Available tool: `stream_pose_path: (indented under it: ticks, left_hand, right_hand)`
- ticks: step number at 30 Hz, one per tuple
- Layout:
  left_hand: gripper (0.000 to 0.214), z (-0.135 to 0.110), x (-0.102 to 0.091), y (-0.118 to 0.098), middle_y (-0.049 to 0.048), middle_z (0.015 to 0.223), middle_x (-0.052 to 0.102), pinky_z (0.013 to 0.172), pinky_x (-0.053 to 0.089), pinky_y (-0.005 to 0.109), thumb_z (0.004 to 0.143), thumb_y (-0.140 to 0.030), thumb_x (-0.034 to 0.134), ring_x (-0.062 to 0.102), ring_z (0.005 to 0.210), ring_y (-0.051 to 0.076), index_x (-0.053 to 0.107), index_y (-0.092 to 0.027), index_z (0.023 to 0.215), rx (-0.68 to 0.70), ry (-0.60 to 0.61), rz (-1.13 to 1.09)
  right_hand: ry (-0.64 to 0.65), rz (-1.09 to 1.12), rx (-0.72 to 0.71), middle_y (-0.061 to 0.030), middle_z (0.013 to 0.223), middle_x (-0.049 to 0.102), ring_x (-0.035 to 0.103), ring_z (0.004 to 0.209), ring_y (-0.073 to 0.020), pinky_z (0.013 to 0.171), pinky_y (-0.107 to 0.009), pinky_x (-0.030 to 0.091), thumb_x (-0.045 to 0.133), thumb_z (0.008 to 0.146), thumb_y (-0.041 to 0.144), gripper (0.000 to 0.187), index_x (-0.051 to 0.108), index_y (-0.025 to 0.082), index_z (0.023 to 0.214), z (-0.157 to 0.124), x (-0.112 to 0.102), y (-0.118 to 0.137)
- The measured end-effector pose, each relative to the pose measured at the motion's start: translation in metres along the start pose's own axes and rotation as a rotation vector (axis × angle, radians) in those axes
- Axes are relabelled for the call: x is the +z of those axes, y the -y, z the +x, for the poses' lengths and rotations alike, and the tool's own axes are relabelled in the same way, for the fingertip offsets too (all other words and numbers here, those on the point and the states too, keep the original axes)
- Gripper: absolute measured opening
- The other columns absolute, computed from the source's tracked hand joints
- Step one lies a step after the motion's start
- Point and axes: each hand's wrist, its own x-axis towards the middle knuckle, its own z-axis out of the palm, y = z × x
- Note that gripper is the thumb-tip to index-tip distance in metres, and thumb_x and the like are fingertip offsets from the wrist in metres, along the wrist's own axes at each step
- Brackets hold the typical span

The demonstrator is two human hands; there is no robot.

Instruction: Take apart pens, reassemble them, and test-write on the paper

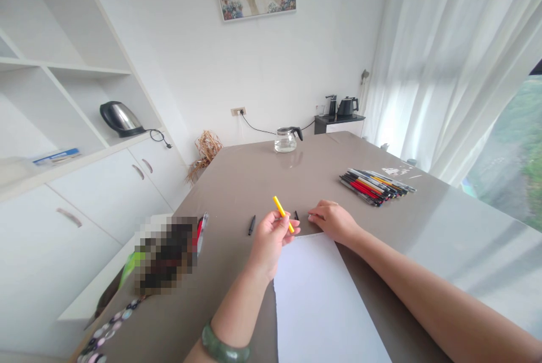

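- one yellow pen barrel point(280, 209), clamped between thumb and fingers of the left hand point(269, 237)
- probably light, stiff, smooth; best pinched mid-length
- right hand point(333, 221): fingers curled; cannot tell whether gripping anything

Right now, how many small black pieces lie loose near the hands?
2: one black piece left of the left hand, a second piece between it and the right hand. Others may be hidden.

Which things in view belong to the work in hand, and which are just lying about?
Likely part of it:
yellow tube, in the left hand
small black pieces near the hands
white paper
pen pile

Probably just lying about:
glass pot
bead string
steel kettle on the shelf
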Motion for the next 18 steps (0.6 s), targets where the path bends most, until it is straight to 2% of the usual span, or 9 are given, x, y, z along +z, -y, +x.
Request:
stream_pose_path:
  ticks: [5,13,18]
  left_hand:
    - [0.033,0.0,-0.001,0.001,0.0101,0.088,0.061,0.067,0.041,0.028,0.07,-0.041,0.054,0.059,0.079,0.017,0.05,-0.016,0.091,-0.022,0.006,-0.007]
    - [0.031,-0.002,-0.002,0.0,0.0097,0.087,0.062,0.066,0.041,0.027,0.069,-0.041,0.055,0.059,0.078,0.017,0.051,-0.017,0.089,-0.062,0.054,-0.072]
    - [0.026,-0.006,0.003,-0.009,0.0078,0.082,0.062,0.067,0.041,0.026,0.066,-0.035,0.061,0.058,0.077,0.016,0.054,-0.016,0.081,0.094,0.066,-0.03]
  right_hand:
    - [0.023,-0.08,0.026,-0.0052,0.076,0.056,0.051,0.074,-0.0148,0.063,-0.022,0.036,0.045,0.078,0.034,0.025,0.066,0.022,0.076,0.001,0.006,0.004]
    - [-0.015,-0.025,0.071,-0.005,0.076,0.056,0.052,0.07,-0.0136,0.063,-0.022,0.036,0.04,0.079,0.028,0.026,0.064,0.019,0.073,-0.002,0.004,0.0]
    - [-0.115,0.031,0.115,-0.0054,0.077,0.057,0.051,0.069,-0.0139,0.063,-0.023,0.037,0.039,0.079,0.024,0.025,0.063,0.018,0.073,-0.001,0.0,-0.005]
